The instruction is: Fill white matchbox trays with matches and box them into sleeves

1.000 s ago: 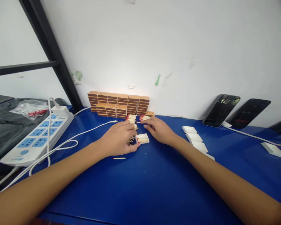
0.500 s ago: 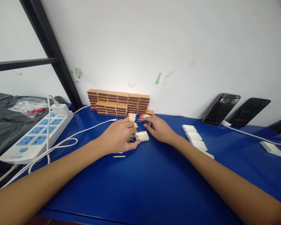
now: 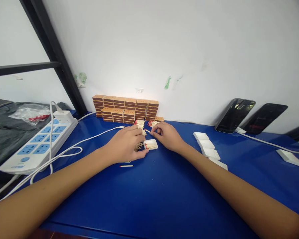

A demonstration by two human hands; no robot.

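In the head view, a white matchbox tray lies on the blue table with several red-tipped matches inside. My left hand is curled at the tray's left side, its thumb against the near corner; some of its fingers are hidden. Matches show beneath and beside that hand. Just beyond the tray, my right hand pinches a single match between thumb and index finger. Behind the hands lie two heaps of red-headed matches, a left heap and a right heap.
Stacked matchboxes stand against the wall. White trays form a row at right, near two leaning phones. A power strip and white cables occupy the left. One loose match lies in front of my left hand.
My right hand has drawn back slightly from the right heap toward the tray, a match now visible in its fingertips. My left hand stays by the tray.
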